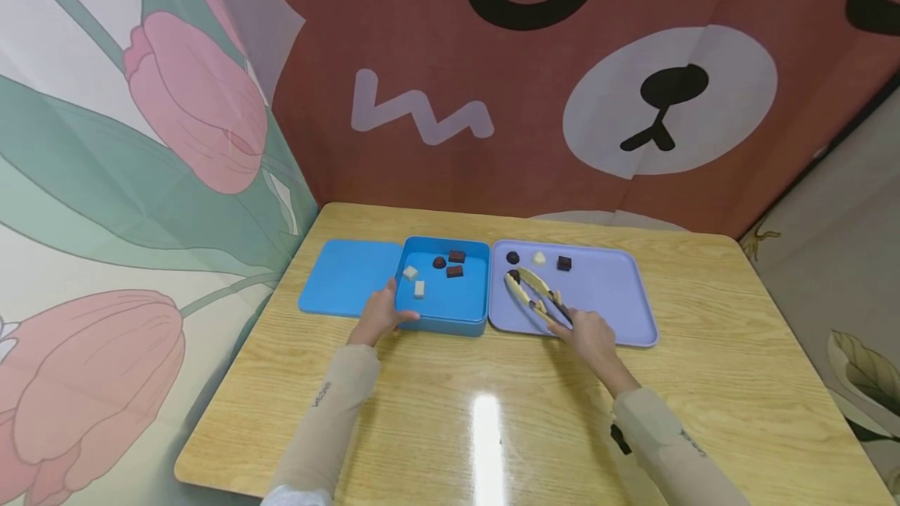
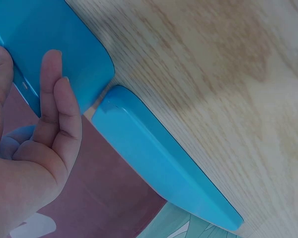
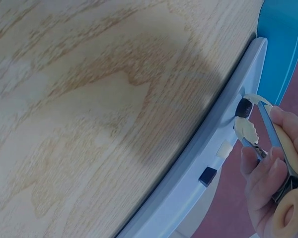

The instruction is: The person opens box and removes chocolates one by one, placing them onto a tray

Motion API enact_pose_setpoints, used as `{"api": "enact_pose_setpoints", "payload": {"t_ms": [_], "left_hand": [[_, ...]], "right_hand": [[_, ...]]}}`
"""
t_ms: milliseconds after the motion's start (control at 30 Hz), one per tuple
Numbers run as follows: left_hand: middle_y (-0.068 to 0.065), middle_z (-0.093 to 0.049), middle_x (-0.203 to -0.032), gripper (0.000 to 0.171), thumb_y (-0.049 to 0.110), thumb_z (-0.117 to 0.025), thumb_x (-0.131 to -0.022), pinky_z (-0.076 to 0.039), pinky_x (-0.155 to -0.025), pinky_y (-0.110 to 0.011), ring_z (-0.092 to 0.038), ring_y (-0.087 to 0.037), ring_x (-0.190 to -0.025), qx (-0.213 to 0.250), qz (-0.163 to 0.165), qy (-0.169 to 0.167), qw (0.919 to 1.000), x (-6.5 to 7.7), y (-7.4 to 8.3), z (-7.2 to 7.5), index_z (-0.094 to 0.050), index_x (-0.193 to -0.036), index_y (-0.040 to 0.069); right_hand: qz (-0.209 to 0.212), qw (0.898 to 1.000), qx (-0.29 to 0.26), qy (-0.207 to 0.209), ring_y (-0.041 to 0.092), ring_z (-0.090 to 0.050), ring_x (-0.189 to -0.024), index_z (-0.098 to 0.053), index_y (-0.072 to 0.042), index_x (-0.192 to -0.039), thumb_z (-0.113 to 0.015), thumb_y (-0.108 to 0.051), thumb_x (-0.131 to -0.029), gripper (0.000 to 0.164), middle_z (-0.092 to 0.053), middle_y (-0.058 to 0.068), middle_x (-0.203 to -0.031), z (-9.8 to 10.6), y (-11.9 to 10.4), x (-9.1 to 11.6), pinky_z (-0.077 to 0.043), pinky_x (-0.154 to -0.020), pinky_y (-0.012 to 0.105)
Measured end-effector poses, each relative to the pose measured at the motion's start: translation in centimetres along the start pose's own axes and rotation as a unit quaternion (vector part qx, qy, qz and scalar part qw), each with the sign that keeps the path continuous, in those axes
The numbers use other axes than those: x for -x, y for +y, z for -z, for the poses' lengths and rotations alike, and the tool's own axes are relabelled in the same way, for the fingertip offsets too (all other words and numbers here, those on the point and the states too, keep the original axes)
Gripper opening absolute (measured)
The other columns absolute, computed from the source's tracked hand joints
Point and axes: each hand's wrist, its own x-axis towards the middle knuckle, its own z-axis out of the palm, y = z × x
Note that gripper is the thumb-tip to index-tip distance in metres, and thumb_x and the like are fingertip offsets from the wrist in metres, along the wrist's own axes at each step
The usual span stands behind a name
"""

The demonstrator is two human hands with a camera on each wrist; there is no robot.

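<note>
My left hand [image 1: 380,314] rests at the front-left corner of a blue box [image 1: 450,325], thumb along its front and fingers at its left side. In the left wrist view, two fingers [image 2: 64,109] lie fairly straight before the box wall. Inside the box sit white pieces [image 1: 419,289] and brown chocolates [image 1: 455,272]. My right hand [image 1: 589,336] grips tongs [image 1: 537,284] with cream-coloured tips. Over the lilac tray [image 1: 605,303], those tips are around a dark chocolate [image 3: 244,107]. A round dark chocolate [image 1: 512,257], a white piece [image 1: 539,258] and a square dark chocolate [image 1: 564,263] lie behind them.
A flat blue lid [image 1: 348,276] lies left of the box. Box and tray stand side by side on a wooden table [image 1: 436,412], toward its back edge. Behind rises a printed cloth [image 1: 422,170], with another at the left.
</note>
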Motion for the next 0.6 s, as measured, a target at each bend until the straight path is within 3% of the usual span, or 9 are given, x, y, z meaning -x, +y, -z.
{"api": "enact_pose_setpoints", "payload": {"t_ms": [300,600], "left_hand": [[-0.012,-0.055,-0.069,0.096,0.027,-0.072,-0.075,-0.041,-0.090,-0.041,-0.059,-0.023,-0.051,0.005,0.003,-0.002,1.0000,0.05,0.15,0.21,-0.011,-0.139,-0.009],[-0.009,-0.054,-0.064,0.097,0.029,-0.072,-0.074,-0.041,-0.090,-0.040,-0.059,-0.023,-0.051,-0.001,0.005,-0.002,1.0000,0.03,0.11,0.12,-0.012,-0.139,-0.009]], "right_hand": [[0.003,1.000,0.002,-0.008,0.026,-0.053,-0.055,-0.061,0.005,-0.108,-0.067,-0.039,-0.077,0.054,-0.061,0.024,-0.078,-0.02,0.11,-0.14,-0.034,-0.036,0.032],[-0.001,1.000,0.002,-0.004,0.025,-0.051,-0.053,-0.064,0.003,-0.099,-0.068,-0.039,-0.076,0.048,-0.060,0.019,-0.071,0.10,-0.04,-0.01,-0.034,-0.036,0.033]]}}
